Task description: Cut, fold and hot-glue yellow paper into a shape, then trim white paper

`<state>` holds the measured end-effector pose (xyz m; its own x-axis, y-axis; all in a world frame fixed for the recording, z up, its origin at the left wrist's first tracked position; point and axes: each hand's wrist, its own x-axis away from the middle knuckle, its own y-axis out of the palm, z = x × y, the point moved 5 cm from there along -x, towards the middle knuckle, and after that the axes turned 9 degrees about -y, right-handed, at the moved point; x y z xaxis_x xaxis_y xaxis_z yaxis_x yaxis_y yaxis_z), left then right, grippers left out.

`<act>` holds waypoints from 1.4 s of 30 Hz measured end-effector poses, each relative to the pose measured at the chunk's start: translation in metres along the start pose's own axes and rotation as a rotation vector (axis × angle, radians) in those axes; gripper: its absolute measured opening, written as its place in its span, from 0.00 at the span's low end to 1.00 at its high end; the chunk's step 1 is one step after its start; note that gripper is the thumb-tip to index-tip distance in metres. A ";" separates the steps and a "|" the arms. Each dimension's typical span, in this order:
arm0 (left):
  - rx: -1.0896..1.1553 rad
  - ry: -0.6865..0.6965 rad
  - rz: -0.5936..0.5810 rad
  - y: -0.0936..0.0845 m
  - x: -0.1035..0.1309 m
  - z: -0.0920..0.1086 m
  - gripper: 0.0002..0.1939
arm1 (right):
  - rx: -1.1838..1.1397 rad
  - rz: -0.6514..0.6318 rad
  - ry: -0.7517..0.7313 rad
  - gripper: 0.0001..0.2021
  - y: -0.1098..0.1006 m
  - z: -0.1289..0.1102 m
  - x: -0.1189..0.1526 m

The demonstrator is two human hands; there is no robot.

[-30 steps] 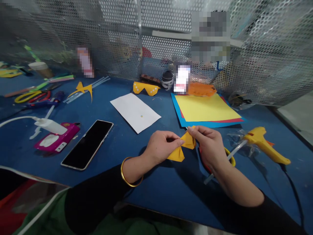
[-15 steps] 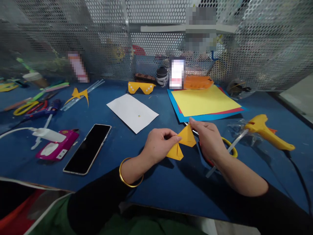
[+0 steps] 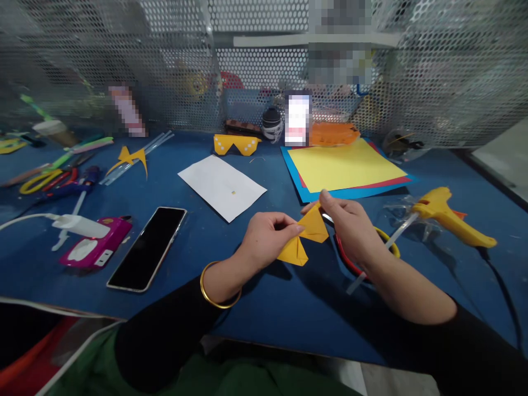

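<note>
A folded yellow-orange paper piece [image 3: 314, 224], shaped like a bow with two flared halves, is held between my hands above the blue table. My left hand [image 3: 268, 237] pinches it near its narrow middle, between thumb and fingers. The far corner of the right half is in the closed fingers of my right hand [image 3: 348, 225]. Under my right hand lie scissors [image 3: 391, 242] with red and yellow handles, partly hidden by the wrist. Yellow paper glasses [image 3: 236, 144] with small white squares rest farther back.
A white sheet [image 3: 223, 187] and stacked coloured paper [image 3: 346, 168] lie ahead. On the right is a yellow glue gun [image 3: 447, 212] with its cord. A black phone [image 3: 147, 247], a magenta power strip [image 3: 97, 245] and pliers [image 3: 70, 179] are on the left. Perforated metal panels [image 3: 264, 71] stand behind.
The right fingers have shifted slightly on the paper's corner, and fingertips now show behind it. The whole view has moved a little; both hands still hold the folded paper.
</note>
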<state>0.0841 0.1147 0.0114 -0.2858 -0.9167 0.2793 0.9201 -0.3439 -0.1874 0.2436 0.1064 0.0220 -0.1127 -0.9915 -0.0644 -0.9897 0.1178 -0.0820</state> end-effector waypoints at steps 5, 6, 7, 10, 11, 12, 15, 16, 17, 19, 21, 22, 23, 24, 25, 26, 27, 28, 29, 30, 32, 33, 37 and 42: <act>0.085 -0.045 -0.046 0.003 0.000 -0.002 0.14 | 0.076 0.028 -0.038 0.24 -0.003 -0.004 0.000; 0.113 -0.063 -0.067 0.004 0.000 -0.003 0.17 | 0.060 0.051 -0.039 0.23 -0.004 -0.004 0.001; 0.135 -0.079 -0.086 0.005 0.000 -0.003 0.19 | 0.046 0.068 -0.035 0.22 -0.005 -0.004 0.001; 0.150 -0.082 -0.089 0.004 0.000 -0.002 0.17 | 0.016 0.086 -0.018 0.18 -0.006 -0.003 0.000; 0.142 -0.072 -0.075 0.003 0.000 -0.002 0.14 | 0.005 0.080 -0.009 0.18 -0.006 -0.002 -0.001; 0.133 -0.062 -0.055 0.002 0.000 -0.001 0.12 | -0.008 0.075 0.000 0.18 -0.005 -0.002 -0.001; 0.113 -0.032 0.008 -0.002 -0.001 0.000 0.10 | -0.011 0.052 0.019 0.18 -0.003 0.000 -0.002; 0.108 -0.022 0.020 -0.002 0.000 0.001 0.10 | 0.005 0.039 0.025 0.18 -0.002 0.000 -0.002; 0.100 -0.015 0.026 -0.003 0.000 0.001 0.10 | 0.023 0.028 0.028 0.18 -0.002 0.000 -0.001; 0.073 -0.008 0.020 -0.002 0.000 0.002 0.10 | 0.063 0.018 0.017 0.19 -0.002 -0.002 0.000; 0.042 -0.004 -0.002 -0.001 0.001 0.003 0.11 | 0.102 0.031 -0.020 0.20 -0.004 -0.004 0.002; 0.026 0.002 -0.008 -0.001 0.002 0.003 0.11 | 0.116 0.038 -0.038 0.21 -0.004 -0.005 0.002; 0.013 0.011 -0.010 0.000 0.002 0.004 0.11 | 0.124 0.040 -0.048 0.22 -0.005 -0.005 0.002; 0.005 0.021 -0.007 0.000 0.003 0.004 0.11 | 0.124 0.041 -0.046 0.22 -0.005 -0.005 0.002; -0.001 0.032 -0.003 0.000 0.004 0.005 0.11 | 0.115 0.044 -0.038 0.22 -0.005 -0.003 0.002; -0.009 0.042 0.000 0.000 0.004 0.005 0.12 | 0.100 0.047 -0.027 0.22 -0.005 -0.002 0.001; -0.025 0.051 -0.001 0.001 0.004 0.005 0.13 | 0.080 0.053 -0.017 0.22 -0.005 0.000 0.000; -0.045 0.061 -0.001 0.001 0.004 0.006 0.15 | 0.061 0.058 -0.006 0.21 -0.005 0.002 0.000; -0.070 0.074 0.008 0.000 0.003 0.007 0.17 | 0.047 0.065 0.003 0.20 -0.006 0.004 -0.001; -0.099 0.088 0.032 -0.003 0.001 0.008 0.18 | 0.041 0.073 0.008 0.19 -0.006 0.005 -0.002; -0.149 0.122 0.124 -0.015 -0.004 0.012 0.17 | 0.053 0.075 0.021 0.17 -0.008 0.008 -0.003; -0.169 0.136 0.183 -0.023 -0.007 0.015 0.14 | 0.070 0.063 0.030 0.17 -0.007 0.009 -0.004; -0.377 0.229 0.468 -0.065 -0.012 0.028 0.14 | 0.174 -0.080 0.014 0.16 0.000 0.014 -0.004; -1.020 0.087 0.509 -0.091 -0.003 0.019 0.17 | 0.662 -0.191 -0.293 0.15 0.009 0.011 -0.002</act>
<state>0.0060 0.1530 0.0452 0.0034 -0.9943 -0.1068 0.3000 0.1029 -0.9484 0.2363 0.1097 0.0107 0.1757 -0.9538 -0.2437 -0.7186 0.0450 -0.6939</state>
